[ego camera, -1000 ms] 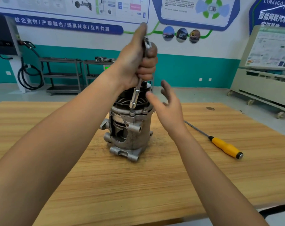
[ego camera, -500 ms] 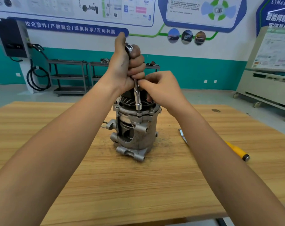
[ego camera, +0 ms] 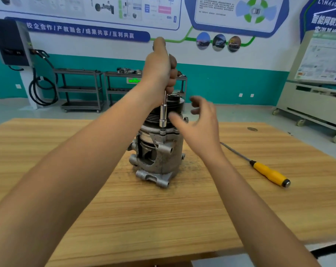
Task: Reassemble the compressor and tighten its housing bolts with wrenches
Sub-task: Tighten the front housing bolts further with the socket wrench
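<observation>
**Bolt tightening: socket held square**

Compressor [ego camera: 163, 157] stands upright on the wooden table [ego camera: 124, 218]. My left hand [ego camera: 160, 70] is fisted round the upper end of the socket wrench [ego camera: 163, 116], whose shaft runs almost vertical down onto a housing bolt [ego camera: 162, 132] on the front flange. My right hand [ego camera: 201, 126] holds nothing, fingers spread and loose, just beside the pulley [ego camera: 174, 105]; blur hides any contact.

1. I would keep the shaft in line with the bolt, so the socket cannot ride off the head.
2. I would brace the body with my right hand; I see no clamp, and it may twist.
3. A 2nd bolt [ego camera: 186, 118] on the right rim likely comes next.
</observation>
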Available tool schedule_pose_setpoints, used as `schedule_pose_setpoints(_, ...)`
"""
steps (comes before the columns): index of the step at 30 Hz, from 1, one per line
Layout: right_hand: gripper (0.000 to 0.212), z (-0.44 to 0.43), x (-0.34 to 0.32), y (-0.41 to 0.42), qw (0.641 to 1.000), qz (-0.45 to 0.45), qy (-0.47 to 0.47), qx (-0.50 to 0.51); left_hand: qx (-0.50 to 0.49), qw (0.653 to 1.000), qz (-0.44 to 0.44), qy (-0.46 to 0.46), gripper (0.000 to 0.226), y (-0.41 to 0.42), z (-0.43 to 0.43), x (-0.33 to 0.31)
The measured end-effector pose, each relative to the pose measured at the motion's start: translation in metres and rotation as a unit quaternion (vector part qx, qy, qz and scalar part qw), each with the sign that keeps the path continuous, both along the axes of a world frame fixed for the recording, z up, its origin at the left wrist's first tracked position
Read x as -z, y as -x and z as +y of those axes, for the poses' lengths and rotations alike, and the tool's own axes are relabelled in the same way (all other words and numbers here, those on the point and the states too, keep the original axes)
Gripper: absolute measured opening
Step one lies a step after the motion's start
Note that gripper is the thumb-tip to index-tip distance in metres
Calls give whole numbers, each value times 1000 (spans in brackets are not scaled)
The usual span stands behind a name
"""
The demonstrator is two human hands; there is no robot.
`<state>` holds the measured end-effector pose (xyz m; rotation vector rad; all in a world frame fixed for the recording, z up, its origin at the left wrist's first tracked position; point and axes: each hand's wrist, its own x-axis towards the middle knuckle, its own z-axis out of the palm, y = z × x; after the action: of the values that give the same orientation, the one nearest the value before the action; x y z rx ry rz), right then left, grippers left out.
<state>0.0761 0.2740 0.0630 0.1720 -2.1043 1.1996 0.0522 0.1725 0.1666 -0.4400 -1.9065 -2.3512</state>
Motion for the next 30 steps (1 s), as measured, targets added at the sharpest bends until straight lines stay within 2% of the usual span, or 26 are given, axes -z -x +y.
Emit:
schedule_pose_setpoints(2,103,5,32,-1,987,-149,38,-36,-17,1000,14,-20,50,-2,5,4)
schedule_pose_setpoints(3,115,5,42,1,971,-216,71,-77,-14,999,13,-26,51,-1,6,4)
schedule_pose_setpoints(5,114,2,54,9,938,-272,139,-161,-7,999,12,-31,52,-1,5,5)
schedule_pose_setpoints(8,96,-2,59,19,936,-243,160,-196,-12,1000,21,-19,51,0,6,5)
schedule_pose_setpoints(15,85,0,64,21,940,-226,180,-182,-25,999,36,30,44,-3,19,5)
schedule_pose_setpoints(25,85,16,69,15,932,-242,188,-193,14,996,56,67,49,-13,47,8)
schedule_pose_setpoints(30,104,10,74,12,942,-209,151,-214,-6,998,41,38,46,-8,40,8)
